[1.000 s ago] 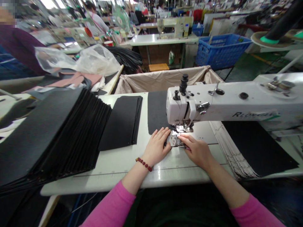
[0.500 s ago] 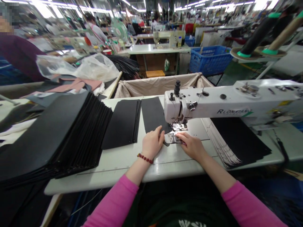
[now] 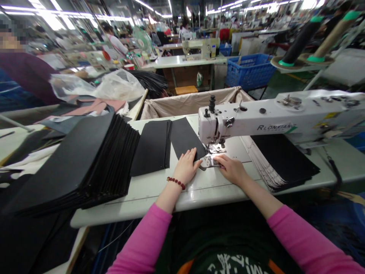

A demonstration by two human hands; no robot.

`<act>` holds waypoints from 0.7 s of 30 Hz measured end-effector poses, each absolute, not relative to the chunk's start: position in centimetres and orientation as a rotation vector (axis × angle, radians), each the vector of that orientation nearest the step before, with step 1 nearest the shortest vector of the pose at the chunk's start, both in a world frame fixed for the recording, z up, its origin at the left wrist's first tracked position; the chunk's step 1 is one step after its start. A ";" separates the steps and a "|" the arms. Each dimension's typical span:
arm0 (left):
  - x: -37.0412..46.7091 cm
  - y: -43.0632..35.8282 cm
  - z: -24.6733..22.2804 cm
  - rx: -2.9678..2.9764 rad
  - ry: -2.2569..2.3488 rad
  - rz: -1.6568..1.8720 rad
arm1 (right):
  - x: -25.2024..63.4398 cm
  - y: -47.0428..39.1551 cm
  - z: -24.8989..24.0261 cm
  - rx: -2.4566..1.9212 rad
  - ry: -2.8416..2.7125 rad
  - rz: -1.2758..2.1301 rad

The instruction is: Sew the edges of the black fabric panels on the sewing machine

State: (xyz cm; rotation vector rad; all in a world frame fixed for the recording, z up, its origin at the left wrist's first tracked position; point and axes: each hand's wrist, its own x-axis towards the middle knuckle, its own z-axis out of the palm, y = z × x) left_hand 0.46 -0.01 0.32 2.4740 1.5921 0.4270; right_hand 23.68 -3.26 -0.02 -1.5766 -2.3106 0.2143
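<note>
Resting open left hand [image 3: 185,167] on near edge of black panel [image 3: 186,135] extending ahead, probably light, flexible, best steadied flat there; touching metal guide [image 3: 210,161] with right hand [image 3: 232,170], unclear whether pinching.

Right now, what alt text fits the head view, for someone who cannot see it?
The left hand rests on a dark panel at a white sewing machine; the right hand touches the metal fitting in front. Dark stacks lie on both sides.
</note>
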 end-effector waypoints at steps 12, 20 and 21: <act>0.8 -0.2 1.6 2.492 1.627 0.429 | 23.6 -3.4 0.1 -1.599 -2.312 0.196; 0.4 10.6 0.3 2.499 1.569 0.330 | 23.8 -3.5 0.2 -1.610 -2.306 0.177; 0.0 10.6 0.4 2.504 1.558 0.324 | 23.9 -3.5 0.2 -1.609 -2.306 0.179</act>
